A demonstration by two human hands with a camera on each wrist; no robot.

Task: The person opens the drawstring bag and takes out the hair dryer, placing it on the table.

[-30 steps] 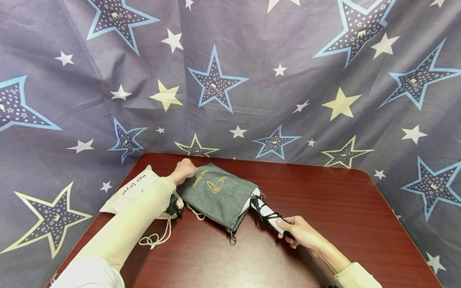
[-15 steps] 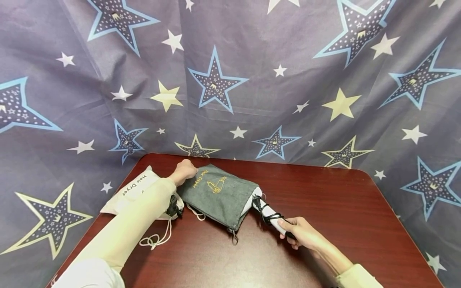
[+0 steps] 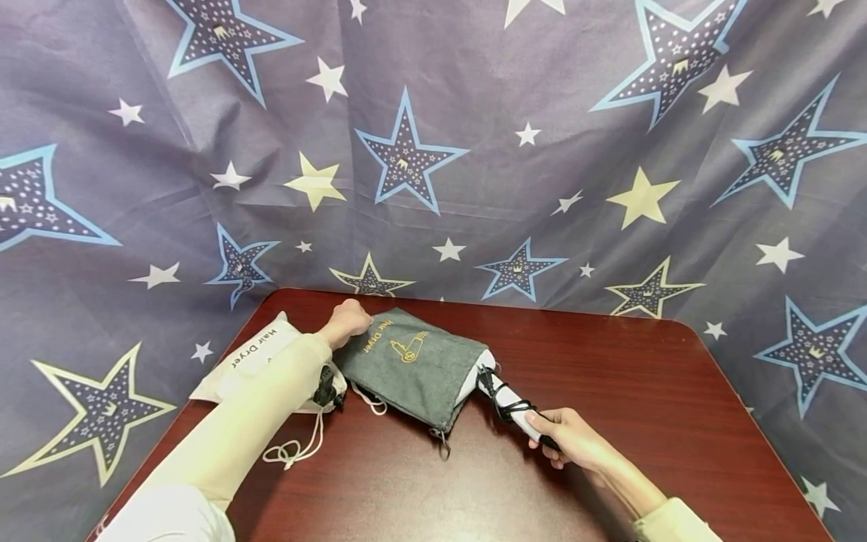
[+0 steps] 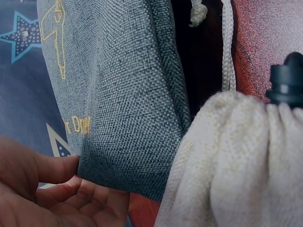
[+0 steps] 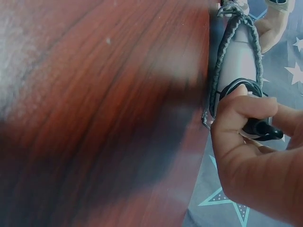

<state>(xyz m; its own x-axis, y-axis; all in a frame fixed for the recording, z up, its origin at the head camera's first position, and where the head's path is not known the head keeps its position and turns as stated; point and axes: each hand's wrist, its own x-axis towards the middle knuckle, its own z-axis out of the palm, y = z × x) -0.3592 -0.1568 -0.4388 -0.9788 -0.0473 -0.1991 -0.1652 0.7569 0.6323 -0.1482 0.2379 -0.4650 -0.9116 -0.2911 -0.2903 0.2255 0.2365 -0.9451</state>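
Observation:
A grey drawstring bag (image 3: 413, 369) with a yellow "Hair Dryer" print lies on the table, its mouth toward the right. Out of that mouth sticks the white handle of a hair dryer (image 3: 497, 391), wound with its black cord (image 3: 506, 410); the rest is hidden inside the bag. My right hand (image 3: 569, 438) grips the handle's end, with fingers curled round it in the right wrist view. At the bag's far left corner my left hand (image 3: 348, 321) pinches the cloth between thumb and fingers (image 4: 57, 169).
A cream drawstring bag (image 3: 254, 354), also printed "Hair Dryer", lies left under my left forearm, its white cord (image 3: 294, 452) trailing on the table. The brown table (image 3: 609, 376) meets a star-patterned cloth (image 3: 433, 150) at the back and sides.
My right hand and the hair dryer's handle have shifted slightly to the right and down, the bag's mouth along with them. My left hand stays at the corner.

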